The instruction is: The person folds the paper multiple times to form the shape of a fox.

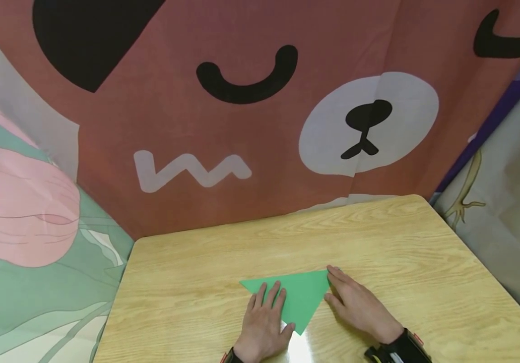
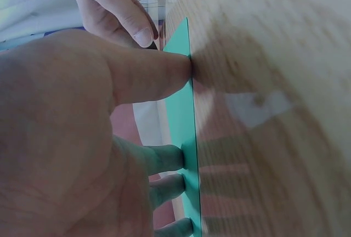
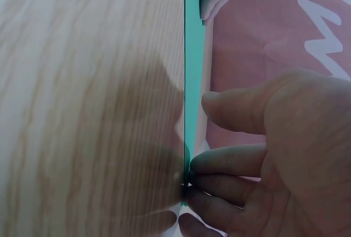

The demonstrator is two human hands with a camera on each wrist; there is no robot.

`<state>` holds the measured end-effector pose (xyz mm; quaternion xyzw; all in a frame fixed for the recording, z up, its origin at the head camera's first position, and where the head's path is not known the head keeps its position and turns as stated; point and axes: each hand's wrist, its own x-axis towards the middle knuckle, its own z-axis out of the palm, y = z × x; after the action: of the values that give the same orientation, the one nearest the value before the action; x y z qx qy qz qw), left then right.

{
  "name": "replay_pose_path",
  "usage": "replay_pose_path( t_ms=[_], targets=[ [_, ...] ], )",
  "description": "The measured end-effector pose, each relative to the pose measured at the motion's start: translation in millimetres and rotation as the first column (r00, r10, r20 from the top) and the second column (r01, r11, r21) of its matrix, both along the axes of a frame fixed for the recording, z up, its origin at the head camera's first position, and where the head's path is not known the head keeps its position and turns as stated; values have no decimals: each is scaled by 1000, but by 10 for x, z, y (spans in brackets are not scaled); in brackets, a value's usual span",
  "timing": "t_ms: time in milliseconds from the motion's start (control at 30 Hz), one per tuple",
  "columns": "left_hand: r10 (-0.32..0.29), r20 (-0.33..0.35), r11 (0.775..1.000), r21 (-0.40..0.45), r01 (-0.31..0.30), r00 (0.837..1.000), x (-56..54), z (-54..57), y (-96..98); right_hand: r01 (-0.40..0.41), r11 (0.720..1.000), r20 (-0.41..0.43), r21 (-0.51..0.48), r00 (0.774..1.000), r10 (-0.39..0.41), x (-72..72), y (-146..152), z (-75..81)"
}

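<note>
A green sheet of paper (image 1: pixel 307 297), folded into a triangle, lies flat on the wooden table with one point toward the person. My left hand (image 1: pixel 264 320) rests on its left part, fingers spread and fingertips pressing down; the thumb touches near the lower edge. In the left wrist view, the thumb and fingertips bear on the green paper (image 2: pixel 181 111). My right hand (image 1: pixel 362 307) lies at the paper's right corner, its fingertips touching there. The right wrist view has the fingers (image 3: pixel 227 161) against the paper's end, with the thumb held off the table.
The light wooden table (image 1: pixel 187 272) has rounded far corners. Behind it hangs a brown cloth (image 1: pixel 260 126) printed with a bear's face. More printed fabric (image 1: pixel 24 212) hangs at the left, and a pale cloth (image 1: pixel 505 201) at the right. Both wrists wear black straps.
</note>
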<state>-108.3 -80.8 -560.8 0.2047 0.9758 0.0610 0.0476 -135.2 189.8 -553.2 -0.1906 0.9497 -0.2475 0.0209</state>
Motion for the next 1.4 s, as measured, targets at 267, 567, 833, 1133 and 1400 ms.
replay_pose_path(
  t_ms=[267, 567, 833, 1133, 1400],
  targets=[
    [7, 13, 1000, 0, -7, 1000, 1, -12, -30, -4, 1000, 18, -7, 1000, 4, -42, 13, -4],
    [35, 67, 999, -22, -33, 997, -4, 98, -55, 14, 1000, 10, -15, 1000, -14, -108, 9, 27],
    [38, 51, 999, -28, -36, 998, 2, 97, -50, -37, 999, -207, -13, 978, 33, -264, -227, 74],
    [14, 47, 996, -91, -9, 999, -9, 81, 44, -111, 994, -84, -23, 990, 109, -398, -538, 91],
    [9, 37, 998, -69, -7, 999, -7, 41, 22, -145, 989, -97, -21, 985, 142, -451, -570, 60]
  ],
)
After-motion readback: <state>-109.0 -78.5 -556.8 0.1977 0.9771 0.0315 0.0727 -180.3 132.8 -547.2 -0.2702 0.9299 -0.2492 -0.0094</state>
